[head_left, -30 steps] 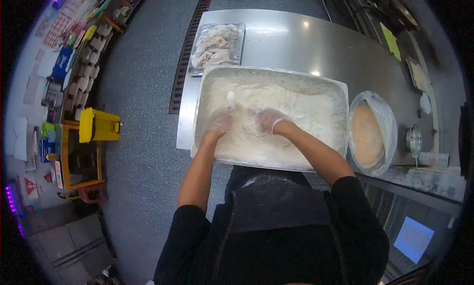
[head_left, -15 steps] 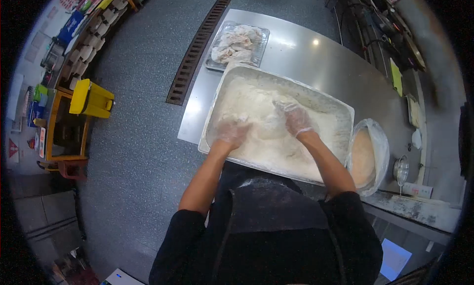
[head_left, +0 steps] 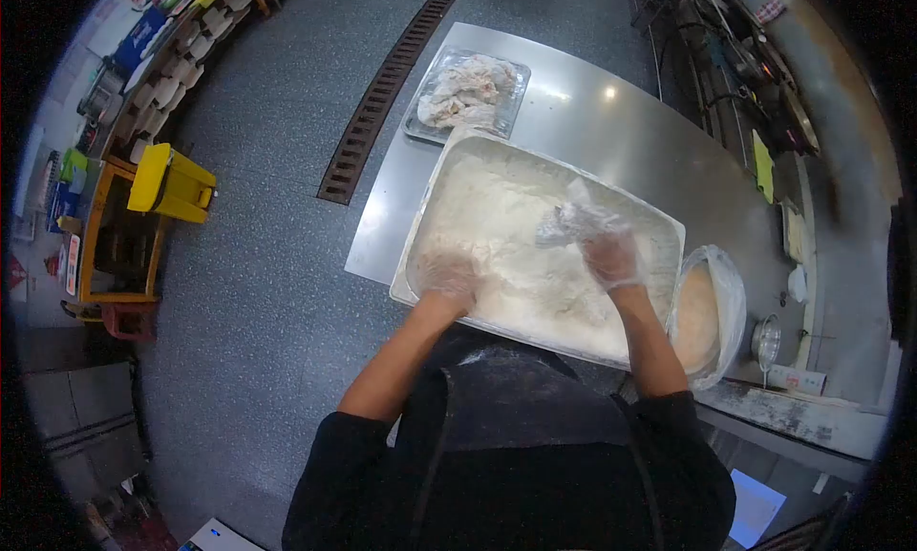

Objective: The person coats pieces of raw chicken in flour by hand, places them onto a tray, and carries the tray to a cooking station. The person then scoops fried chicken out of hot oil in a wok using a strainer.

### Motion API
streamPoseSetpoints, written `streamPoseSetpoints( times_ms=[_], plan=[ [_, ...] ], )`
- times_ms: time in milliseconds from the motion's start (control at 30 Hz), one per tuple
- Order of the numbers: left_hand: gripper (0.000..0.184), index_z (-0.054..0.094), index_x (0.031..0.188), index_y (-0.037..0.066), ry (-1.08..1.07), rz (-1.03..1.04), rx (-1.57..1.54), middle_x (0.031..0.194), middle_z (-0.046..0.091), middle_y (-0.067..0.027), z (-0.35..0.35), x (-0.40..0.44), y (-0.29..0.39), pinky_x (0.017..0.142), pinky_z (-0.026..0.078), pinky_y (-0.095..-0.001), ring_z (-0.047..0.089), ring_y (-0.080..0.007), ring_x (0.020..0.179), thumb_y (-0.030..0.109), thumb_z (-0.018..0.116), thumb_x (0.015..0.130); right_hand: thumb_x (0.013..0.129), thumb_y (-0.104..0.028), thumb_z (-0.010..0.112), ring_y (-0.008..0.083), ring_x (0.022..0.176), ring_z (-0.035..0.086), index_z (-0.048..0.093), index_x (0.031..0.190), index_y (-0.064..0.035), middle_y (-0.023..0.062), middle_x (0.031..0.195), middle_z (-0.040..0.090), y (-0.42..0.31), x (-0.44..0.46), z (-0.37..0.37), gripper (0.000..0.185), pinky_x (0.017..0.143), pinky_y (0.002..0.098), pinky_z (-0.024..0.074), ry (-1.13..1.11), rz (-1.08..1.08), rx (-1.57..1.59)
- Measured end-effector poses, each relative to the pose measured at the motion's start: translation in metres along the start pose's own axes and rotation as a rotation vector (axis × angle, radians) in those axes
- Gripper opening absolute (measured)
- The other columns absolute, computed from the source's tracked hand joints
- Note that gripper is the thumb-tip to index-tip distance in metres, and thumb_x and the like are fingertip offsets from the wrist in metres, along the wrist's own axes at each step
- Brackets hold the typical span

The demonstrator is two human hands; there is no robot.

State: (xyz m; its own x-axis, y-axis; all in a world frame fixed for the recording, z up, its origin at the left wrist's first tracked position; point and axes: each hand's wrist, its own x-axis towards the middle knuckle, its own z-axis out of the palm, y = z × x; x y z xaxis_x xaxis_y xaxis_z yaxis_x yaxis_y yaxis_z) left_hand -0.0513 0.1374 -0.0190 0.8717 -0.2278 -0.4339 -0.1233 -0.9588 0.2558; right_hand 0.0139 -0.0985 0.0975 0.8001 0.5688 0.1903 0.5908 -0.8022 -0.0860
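Observation:
A large rectangular metal pan (head_left: 669,207) of white flour (head_left: 506,202) stands in front of me. My left hand (head_left: 449,276), in a clear plastic glove, is at the pan's near left side with its fingers down in the flour. Blur and flour hide how they are bent. My right hand (head_left: 609,253), also in a loose clear glove, is over the right half of the flour. Its floury fingers reach up and left, apart from one another. No separate object shows in it. Behind the pan, a metal tray (head_left: 522,78) holds flour-coated pieces (head_left: 468,91).
A steel table (head_left: 602,121) carries the pan and tray. To the right sits a plastic-lined container (head_left: 731,307) of pale orange powder (head_left: 697,312), near a small metal strainer (head_left: 766,341). A yellow bin (head_left: 172,183) and a floor drain grate (head_left: 382,102) are to the left.
My right hand has moved right, away from the middle of the pan. My left hand has shifted slightly down in view and stays in the flour. The whole view has shifted slightly.

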Motion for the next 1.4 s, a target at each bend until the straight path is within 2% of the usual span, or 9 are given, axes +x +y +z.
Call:
streamPoseSetpoints(
  times_ms=[167, 267, 367, 567, 700, 800, 933, 1133, 1400],
  plan=[
    [0.030, 0.063, 0.101, 0.008, 0.010, -0.008, -0.014, 0.109, 0.059, -0.0144, 0.031, 0.004, -0.010, 0.094, 0.034, -0.0495, 0.052, -0.0304, 0.107, 0.023, 0.052, 0.077, 0.073, -0.003, 0.049, 0.0237, 0.081, 0.059, 0.057, 0.106, -0.0086, 0.0090, 0.095, 0.062, -0.007, -0.017, 0.035, 0.035, 0.075, 0.0337, 0.0478, 0.118, -0.066, -0.062],
    [0.048, 0.064, 0.089, 0.000, 0.100, 0.144, 0.065, 0.098, 0.060, -0.0216, 0.017, 0.004, -0.017, 0.088, 0.039, -0.0442, 0.055, -0.0350, 0.096, 0.045, 0.046, 0.084, 0.073, -0.004, 0.049, 0.0239, 0.083, 0.059, 0.057, 0.105, -0.0094, 0.0093, 0.092, 0.062, -0.002, -0.013, 0.041, 0.035, 0.078, 0.0348, 0.0467, -0.192, 0.157, -0.141],
    [0.042, 0.062, 0.094, 0.000, -0.217, 0.255, 0.038, 0.100, 0.058, -0.0222, -0.020, -0.017, -0.002, 0.088, 0.040, -0.0425, 0.054, -0.0350, 0.097, 0.037, 0.045, 0.085, 0.077, -0.012, 0.046, 0.0245, 0.089, 0.056, 0.057, 0.104, -0.0086, 0.0096, 0.100, 0.060, 0.009, -0.038, 0.069, 0.030, 0.081, 0.0345, 0.0432, -0.087, 0.037, -0.194],
    [0.030, 0.056, 0.103, -0.002, 0.116, 0.059, -0.307, 0.107, 0.054, -0.0228, -0.050, -0.026, 0.013, 0.088, 0.039, -0.0401, 0.052, -0.0343, 0.102, 0.010, 0.041, 0.080, 0.075, -0.013, 0.046, 0.0243, 0.086, 0.057, 0.059, 0.090, -0.0097, 0.0092, 0.090, 0.061, 0.001, -0.011, 0.039, 0.020, 0.077, 0.0387, 0.0429, -0.250, 0.147, -0.069],
    [0.039, 0.048, 0.114, -0.004, -0.266, 0.005, -0.317, 0.120, 0.046, -0.0251, -0.044, -0.028, 0.004, 0.101, 0.027, -0.0389, 0.041, -0.0345, 0.116, 0.008, 0.040, 0.078, 0.071, -0.013, 0.049, 0.0295, 0.077, 0.057, 0.060, 0.085, -0.0068, 0.0136, 0.082, 0.060, 0.013, 0.008, 0.031, 0.019, 0.069, 0.0407, 0.0449, -0.081, 0.075, -0.022],
    [0.053, 0.034, 0.132, 0.002, -0.179, 0.388, -0.284, 0.139, 0.027, -0.0196, -0.045, -0.030, -0.014, 0.108, 0.017, -0.0347, 0.026, -0.0287, 0.129, 0.009, 0.041, 0.079, 0.069, -0.014, 0.051, 0.0331, 0.073, 0.057, 0.060, 0.081, -0.0032, 0.0165, 0.078, 0.059, 0.033, 0.030, 0.021, 0.018, 0.066, 0.0420, 0.0450, 0.061, 0.054, -0.049],
    [0.045, 0.033, 0.135, 0.020, -0.194, 0.556, -0.523, 0.138, 0.033, -0.0118, -0.051, -0.011, -0.025, 0.108, 0.016, -0.0368, 0.027, -0.0304, 0.129, 0.029, 0.039, 0.092, 0.070, -0.019, 0.053, 0.0346, 0.077, 0.057, 0.059, 0.084, -0.0019, 0.0184, 0.081, 0.060, 0.027, 0.108, -0.034, 0.023, 0.068, 0.0422, 0.0445, -0.105, 0.263, -0.033],
    [0.045, 0.029, 0.136, 0.010, -0.113, 0.440, -0.652, 0.140, 0.028, -0.0158, -0.038, -0.009, -0.034, 0.109, 0.014, -0.0375, 0.023, -0.0324, 0.130, 0.029, 0.031, 0.095, 0.073, -0.021, 0.057, 0.0350, 0.085, 0.059, 0.066, 0.093, -0.0110, 0.0178, 0.081, 0.062, 0.058, 0.265, 0.012, 0.025, 0.081, 0.0362, 0.0463, 0.275, 0.138, 0.098],
    [0.048, 0.027, 0.135, 0.004, -0.090, 0.430, -0.961, 0.142, 0.023, -0.0191, 0.005, 0.007, -0.045, 0.108, 0.016, -0.0337, 0.021, -0.0300, 0.131, 0.015, 0.034, 0.089, 0.071, -0.010, 0.057, 0.0306, 0.088, 0.061, 0.065, 0.092, -0.0075, 0.0140, 0.093, 0.064, 0.087, 0.447, 0.126, 0.022, 0.080, 0.0351, 0.0477, 0.078, 0.355, 0.426]
  ],
)
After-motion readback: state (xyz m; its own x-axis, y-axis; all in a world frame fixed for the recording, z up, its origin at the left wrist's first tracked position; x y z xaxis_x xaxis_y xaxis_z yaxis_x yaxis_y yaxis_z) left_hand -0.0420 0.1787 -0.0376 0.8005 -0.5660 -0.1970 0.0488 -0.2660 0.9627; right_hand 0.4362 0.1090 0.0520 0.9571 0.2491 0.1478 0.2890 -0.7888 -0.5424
